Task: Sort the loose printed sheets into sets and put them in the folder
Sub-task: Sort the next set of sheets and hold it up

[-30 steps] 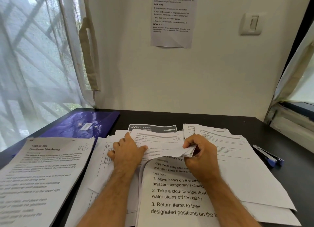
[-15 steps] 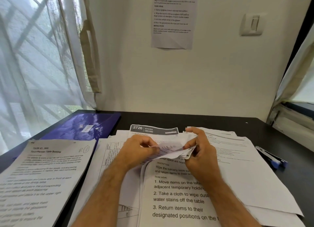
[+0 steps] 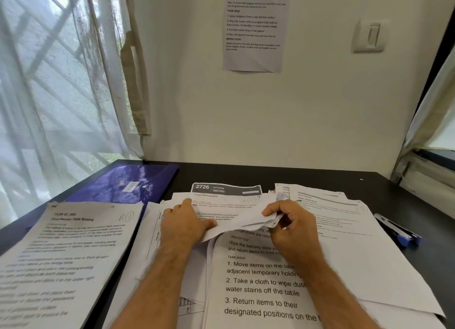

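Hands at work on a heap of loose printed sheets [image 3: 344, 250] spread over the dark desk [image 3: 320, 178]. The left hand [image 3: 184, 224] pinches the near edge of a creased sheet [image 3: 236, 215], thumb curled under it; the right hand [image 3: 291, 221] pinches the sheet's crumpled right corner between curled fingers. A clean separation probably calls for lifting this sheet free of the balcony-table page [image 3: 258, 287] beneath, flattening the crease, then reading its header before assigning a set. One sheet marked B1 [image 3: 73, 250] lies apart at the left. The purple folder [image 3: 130, 184] lies closed at the far left, partly covered by papers, so it must be uncovered and opened. A blue stapler [image 3: 396, 230] rests at the right, beside the heap.
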`<action>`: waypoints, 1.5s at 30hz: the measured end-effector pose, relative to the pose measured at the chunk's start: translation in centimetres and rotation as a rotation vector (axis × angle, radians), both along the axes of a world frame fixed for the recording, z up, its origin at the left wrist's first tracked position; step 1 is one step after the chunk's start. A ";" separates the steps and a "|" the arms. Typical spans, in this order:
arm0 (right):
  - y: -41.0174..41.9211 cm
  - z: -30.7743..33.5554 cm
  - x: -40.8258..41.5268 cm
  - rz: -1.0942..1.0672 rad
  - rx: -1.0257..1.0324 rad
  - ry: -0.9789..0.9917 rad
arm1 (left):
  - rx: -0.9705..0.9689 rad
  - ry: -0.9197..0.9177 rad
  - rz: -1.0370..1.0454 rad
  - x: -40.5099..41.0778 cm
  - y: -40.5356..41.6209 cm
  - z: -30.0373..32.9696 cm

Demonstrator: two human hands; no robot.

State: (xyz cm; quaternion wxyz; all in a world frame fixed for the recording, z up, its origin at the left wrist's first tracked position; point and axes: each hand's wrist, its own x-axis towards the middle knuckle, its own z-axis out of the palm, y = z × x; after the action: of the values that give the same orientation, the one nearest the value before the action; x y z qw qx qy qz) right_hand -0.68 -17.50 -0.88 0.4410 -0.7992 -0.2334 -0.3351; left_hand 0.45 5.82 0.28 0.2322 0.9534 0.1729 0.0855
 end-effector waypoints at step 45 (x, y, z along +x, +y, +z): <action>5.4 20.1 -2.0 -0.131 -0.125 -0.281 | -0.223 -1.010 -0.209 -6.1 0.7 17.9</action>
State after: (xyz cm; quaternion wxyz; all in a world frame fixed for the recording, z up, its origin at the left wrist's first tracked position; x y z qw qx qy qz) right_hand -2.64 -12.07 19.24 0.3306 -0.7839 -0.2604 -0.4564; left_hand -5.67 6.48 18.16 0.3938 0.7752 -0.0483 0.4916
